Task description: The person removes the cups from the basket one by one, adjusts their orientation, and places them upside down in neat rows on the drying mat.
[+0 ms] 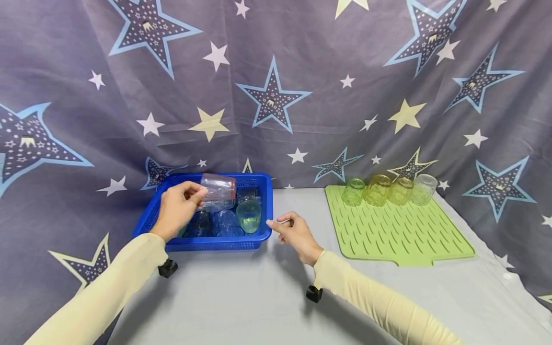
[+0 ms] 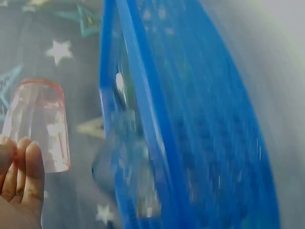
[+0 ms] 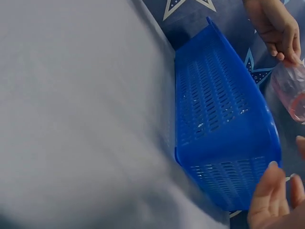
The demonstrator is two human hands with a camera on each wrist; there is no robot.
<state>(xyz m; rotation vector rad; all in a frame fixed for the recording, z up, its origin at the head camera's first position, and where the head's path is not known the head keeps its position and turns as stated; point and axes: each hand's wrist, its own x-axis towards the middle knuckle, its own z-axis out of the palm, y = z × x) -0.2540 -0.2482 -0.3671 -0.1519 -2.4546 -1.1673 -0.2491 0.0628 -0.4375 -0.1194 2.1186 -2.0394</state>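
Observation:
My left hand (image 1: 178,206) pinches a clear, pink-tinted drinking glass (image 1: 219,187) between thumb and fingers. The glass lies on its side in the air, over the blue plastic basket (image 1: 266,191), its red rim toward the right. Several more glasses sit inside the basket, among them a pale green glass (image 1: 249,216) and a dark blue glass (image 1: 200,224). By the basket's front right corner is my right hand (image 1: 297,237), its fingers loosely bent and holding nothing. In the right wrist view, its fingertips (image 3: 271,179) appear close by the basket's rim.
A green drying mat (image 1: 396,232) lies on the right of the white-covered table (image 1: 241,297). Along its back edge stand a green glass (image 1: 353,192), two yellowish glasses (image 1: 378,191) and a clear glass (image 1: 423,190). A star-patterned curtain (image 1: 276,43) hangs behind.

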